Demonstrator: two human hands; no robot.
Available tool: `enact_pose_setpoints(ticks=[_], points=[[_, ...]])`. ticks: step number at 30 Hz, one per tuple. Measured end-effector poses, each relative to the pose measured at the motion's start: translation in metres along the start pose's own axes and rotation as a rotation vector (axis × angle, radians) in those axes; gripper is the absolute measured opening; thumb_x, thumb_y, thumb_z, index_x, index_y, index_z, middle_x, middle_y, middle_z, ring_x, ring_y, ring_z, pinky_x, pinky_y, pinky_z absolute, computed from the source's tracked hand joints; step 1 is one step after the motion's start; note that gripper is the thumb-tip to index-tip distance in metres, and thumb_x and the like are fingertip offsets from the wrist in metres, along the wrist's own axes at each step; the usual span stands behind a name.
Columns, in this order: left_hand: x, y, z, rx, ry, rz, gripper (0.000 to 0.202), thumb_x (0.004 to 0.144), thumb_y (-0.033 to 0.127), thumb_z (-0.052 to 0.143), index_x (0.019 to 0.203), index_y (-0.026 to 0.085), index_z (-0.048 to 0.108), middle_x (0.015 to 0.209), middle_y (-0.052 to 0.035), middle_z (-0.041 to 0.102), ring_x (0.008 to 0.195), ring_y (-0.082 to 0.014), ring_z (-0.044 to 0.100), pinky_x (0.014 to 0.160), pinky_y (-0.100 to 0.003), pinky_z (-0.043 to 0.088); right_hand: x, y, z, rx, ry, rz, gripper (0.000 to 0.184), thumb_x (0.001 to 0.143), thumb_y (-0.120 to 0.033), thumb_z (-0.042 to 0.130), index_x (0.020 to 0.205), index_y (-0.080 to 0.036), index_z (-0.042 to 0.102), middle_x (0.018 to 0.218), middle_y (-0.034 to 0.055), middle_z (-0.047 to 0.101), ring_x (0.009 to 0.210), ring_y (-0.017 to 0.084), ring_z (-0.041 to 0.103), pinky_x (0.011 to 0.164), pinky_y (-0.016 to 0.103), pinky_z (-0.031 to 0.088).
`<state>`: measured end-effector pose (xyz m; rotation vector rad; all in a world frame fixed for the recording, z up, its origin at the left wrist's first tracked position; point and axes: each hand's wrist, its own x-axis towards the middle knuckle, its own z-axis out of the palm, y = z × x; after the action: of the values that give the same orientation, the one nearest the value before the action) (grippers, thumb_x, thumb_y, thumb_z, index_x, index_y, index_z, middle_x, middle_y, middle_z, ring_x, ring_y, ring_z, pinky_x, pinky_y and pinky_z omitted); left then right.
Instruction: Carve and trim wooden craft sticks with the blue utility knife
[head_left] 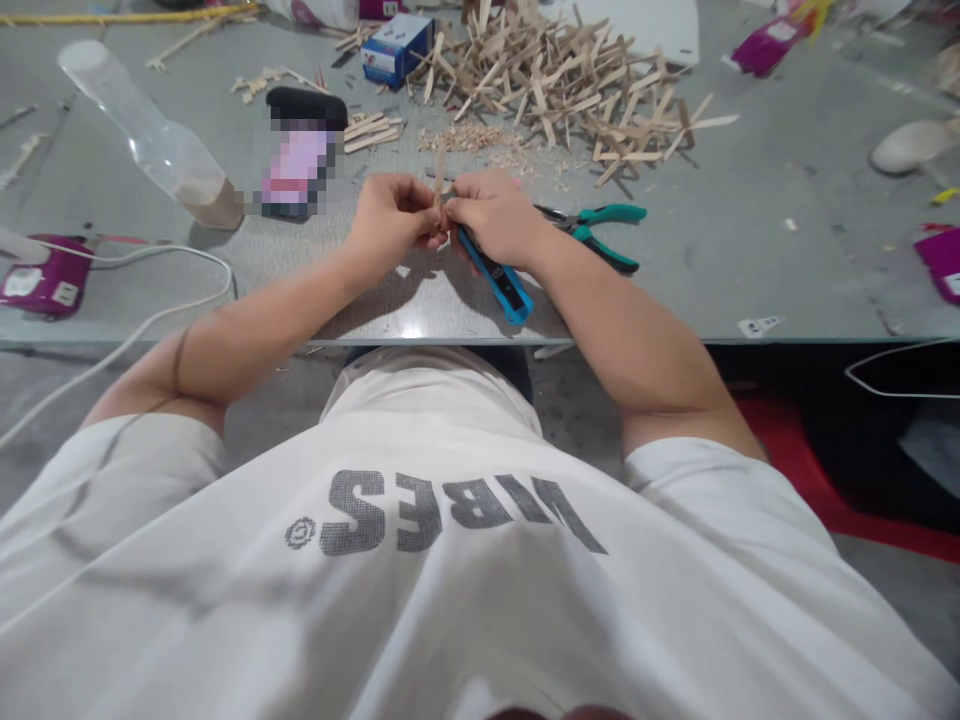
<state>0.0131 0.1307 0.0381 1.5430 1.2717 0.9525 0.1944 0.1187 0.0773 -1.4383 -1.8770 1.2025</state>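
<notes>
My left hand (394,218) is closed, its fingertips pinching a thin wooden stick (440,165) that stands up from between my two hands. My right hand (495,212) is wrapped round a blue and black utility knife (501,283), its rear end pointing back toward my body. The knife's blade end is hidden by my fingers, close to the stick. Just right of my right wrist lies a pair of pliers (609,215) with green and black handles. Beyond the hands, small wood shavings (469,138) are scattered in front of a large heap of wooden sticks (547,75).
To the left are a clear plastic bottle (161,150) with brownish contents, a blurred-out phone (296,170), a black case (306,105) and a purple box-like item (49,275) beside a white cable. A blue box (397,50) stands behind. The glass table's edge (645,341) runs before my torso.
</notes>
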Motion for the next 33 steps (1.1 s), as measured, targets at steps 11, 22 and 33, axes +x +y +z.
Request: enact_pose_setpoints(ticks=[11,22,33], points=[[-0.002,0.002,0.0,-0.029,-0.023,0.005,0.036,0.087,0.044,0.094,0.08,0.034,0.059,0.091,0.0018,0.089,0.106,-0.024,0.085,0.105,-0.047,0.074,0.0,0.003,0.002,0.052,0.032,0.012,0.033,0.108,-0.026,0.06,0.075,-0.029,0.059,0.068,0.0022,0.069,0.055,0.02,0.058,0.055,0.035,0.052],[-0.005,0.01,0.002,-0.128,0.045,-0.008,0.036,0.092,0.004,0.072,0.072,0.031,0.059,0.073,0.006,0.079,0.074,-0.0144,0.077,0.09,-0.039,0.073,0.004,0.009,-0.001,0.04,0.007,-0.041,0.034,0.103,-0.025,0.064,0.069,-0.029,0.059,0.063,0.0021,0.065,0.052,0.02,0.058,0.056,0.037,0.049],[0.003,-0.006,-0.002,-0.05,0.003,0.023,0.03,0.077,0.039,0.089,0.074,0.036,0.06,0.081,0.0043,0.086,0.099,-0.024,0.085,0.101,-0.051,0.072,-0.001,-0.002,0.004,-0.064,0.042,-0.016,0.037,0.106,-0.017,0.06,0.07,-0.028,0.056,0.063,0.002,0.064,0.054,0.019,0.056,0.054,0.034,0.049]])
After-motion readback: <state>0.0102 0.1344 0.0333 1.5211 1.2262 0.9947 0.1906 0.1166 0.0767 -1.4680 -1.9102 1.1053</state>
